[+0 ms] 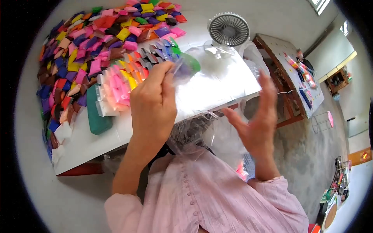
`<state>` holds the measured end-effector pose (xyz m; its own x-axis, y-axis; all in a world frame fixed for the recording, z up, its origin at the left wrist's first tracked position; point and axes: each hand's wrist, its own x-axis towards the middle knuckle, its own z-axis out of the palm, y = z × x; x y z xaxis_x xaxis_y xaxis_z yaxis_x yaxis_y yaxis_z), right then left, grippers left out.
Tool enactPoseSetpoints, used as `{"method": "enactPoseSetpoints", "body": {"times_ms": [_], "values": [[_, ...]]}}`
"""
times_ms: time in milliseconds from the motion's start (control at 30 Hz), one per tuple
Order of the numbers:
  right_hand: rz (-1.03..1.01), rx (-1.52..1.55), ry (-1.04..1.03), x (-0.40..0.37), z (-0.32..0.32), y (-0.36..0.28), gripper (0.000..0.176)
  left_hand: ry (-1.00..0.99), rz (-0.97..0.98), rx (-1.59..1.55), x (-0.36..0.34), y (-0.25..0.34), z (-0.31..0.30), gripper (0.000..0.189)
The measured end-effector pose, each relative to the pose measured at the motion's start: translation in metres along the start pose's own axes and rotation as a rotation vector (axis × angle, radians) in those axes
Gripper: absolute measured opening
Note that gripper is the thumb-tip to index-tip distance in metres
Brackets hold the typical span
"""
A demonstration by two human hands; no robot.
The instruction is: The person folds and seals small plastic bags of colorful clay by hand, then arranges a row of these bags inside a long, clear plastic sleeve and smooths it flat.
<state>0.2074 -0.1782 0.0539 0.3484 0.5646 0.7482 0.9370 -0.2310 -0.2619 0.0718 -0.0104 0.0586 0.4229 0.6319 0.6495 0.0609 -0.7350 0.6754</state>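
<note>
While leaning over the white table, pinches a clear bag in the clenched left hand, above the table's near edge, with green and purple pieces inside, possibly clay; holds the right hand open, fingers spread, gripping nothing, beside loose plastic.

A glossy clear plastic bag, a smooth white tabletop, a matt crinkled pink cloth shirt.
</note>
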Motion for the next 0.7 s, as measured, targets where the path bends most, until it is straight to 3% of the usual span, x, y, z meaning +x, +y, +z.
{"method": "enactPoseSetpoints", "body": {"times_ms": [33, 67, 133, 267, 300, 367, 433, 500, 533, 567, 700], "values": [[0.024, -0.082, -0.064, -0.001, 0.015, 0.0, 0.093, 0.022, -0.087, -0.037, -0.005, -0.002, -0.005, 0.019], [0.108, 0.029, -0.125, -0.003, 0.029, 0.008, 0.087, 0.044, -0.162, -0.077, -0.011, -0.006, -0.012, 0.021], [0.383, -0.002, -0.342, 0.008, 0.045, 0.015, 0.062, 0.085, -0.32, -0.159, -0.029, -0.018, -0.025, 0.025], [-0.172, -0.131, -0.288, 0.023, 0.077, 0.039, 0.026, 0.095, -0.494, -0.142, -0.079, -0.038, -0.028, 0.034], [-0.273, -0.147, -0.261, 0.029, 0.083, 0.037, 0.02, 0.155, -0.446, 0.027, -0.083, -0.023, -0.028, 0.04], [-0.466, -0.139, -0.209, 0.039, 0.09, 0.03, 0.02, 0.408, -0.05, 0.444, -0.091, -0.01, -0.031, 0.039], [-0.576, -0.072, -0.247, 0.046, 0.091, 0.025, 0.021, 0.173, 0.16, 0.415, -0.097, 0.02, -0.049, 0.036], [-0.667, -0.015, -0.273, 0.049, 0.093, 0.023, 0.02, -0.222, 0.249, 0.209, -0.096, 0.044, -0.047, 0.031], [-0.686, -0.002, -0.286, 0.05, 0.093, 0.021, 0.019, -0.274, 0.337, 0.249, -0.095, 0.048, -0.032, 0.029], [-0.706, 0.012, -0.299, 0.052, 0.092, 0.017, 0.018, -0.383, 0.3, 0.375, -0.091, 0.041, -0.02, 0.035], [-0.783, 0.005, -0.314, 0.062, 0.091, 0.003, 0.014, -0.324, 0.065, 0.758, -0.078, 0.001, 0.023, 0.05]]}}
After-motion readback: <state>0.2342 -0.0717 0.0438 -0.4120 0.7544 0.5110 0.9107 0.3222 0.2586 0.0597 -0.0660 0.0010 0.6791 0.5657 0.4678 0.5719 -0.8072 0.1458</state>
